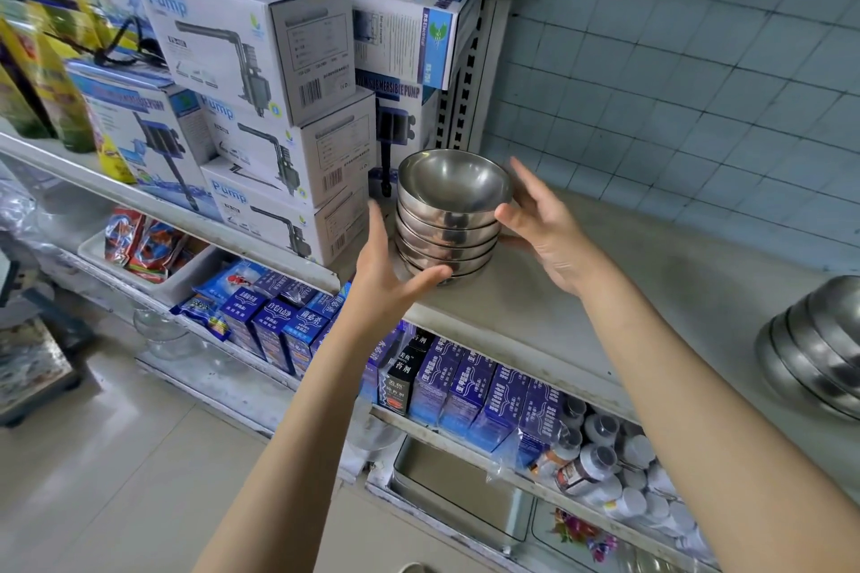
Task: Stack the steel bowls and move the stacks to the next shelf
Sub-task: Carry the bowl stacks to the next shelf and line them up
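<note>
**Both hands around bowl stack at shelf's left end**

Stack of steel bowls [450,219] sits upright on the grey shelf [605,293], near its left end and twd the front edge, just right of the pump boxes [260,107]. About 5–6 bowls nested, rims up, top one showing its empty inside.

Left hand [386,279] is at the stack's left-front side: fingers spread and pointing up along the bowls, thumb curled under the lowest rim and touching it. Right hand [544,223] is on the opp. side, fingers loosely splayed, thumb tip on the upper bowl's wall. Neither hand is closed tight; whether the stack is lifted off the shelf or resting on it, can't tell from this angle.

A 2nd stack of bowls [819,349] lies turned over near the shelf's right end, partly cut off by frame edge. Blue boxes [465,386] fill the shelf below.
</note>
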A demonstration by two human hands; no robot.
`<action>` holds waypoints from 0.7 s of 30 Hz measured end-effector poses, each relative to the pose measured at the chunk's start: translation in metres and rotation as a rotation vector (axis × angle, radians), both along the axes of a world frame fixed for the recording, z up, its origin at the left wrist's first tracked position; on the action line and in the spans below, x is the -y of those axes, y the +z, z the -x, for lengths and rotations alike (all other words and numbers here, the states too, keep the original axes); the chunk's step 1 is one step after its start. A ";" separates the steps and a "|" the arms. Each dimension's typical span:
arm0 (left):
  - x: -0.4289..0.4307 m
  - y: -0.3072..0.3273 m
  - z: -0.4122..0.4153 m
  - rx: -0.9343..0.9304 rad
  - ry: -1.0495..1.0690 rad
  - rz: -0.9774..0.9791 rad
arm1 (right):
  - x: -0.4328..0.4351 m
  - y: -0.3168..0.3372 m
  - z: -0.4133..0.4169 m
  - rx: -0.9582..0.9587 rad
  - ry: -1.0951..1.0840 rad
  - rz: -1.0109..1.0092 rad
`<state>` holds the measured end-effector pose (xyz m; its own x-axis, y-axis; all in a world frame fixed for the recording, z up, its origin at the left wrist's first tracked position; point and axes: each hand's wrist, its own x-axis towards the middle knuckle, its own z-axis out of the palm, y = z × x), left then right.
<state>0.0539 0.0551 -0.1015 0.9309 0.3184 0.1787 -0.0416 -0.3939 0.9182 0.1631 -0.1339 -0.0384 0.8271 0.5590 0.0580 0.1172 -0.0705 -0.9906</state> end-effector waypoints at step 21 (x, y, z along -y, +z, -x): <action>0.032 0.011 0.022 0.019 -0.179 0.089 | 0.051 -0.008 0.048 -0.080 -0.088 -0.125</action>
<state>0.0316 0.0235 -0.0909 0.9708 0.1629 0.1759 -0.1219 -0.2961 0.9474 0.1154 -0.1852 -0.0460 0.8776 0.4764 0.0542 0.0360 0.0473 -0.9982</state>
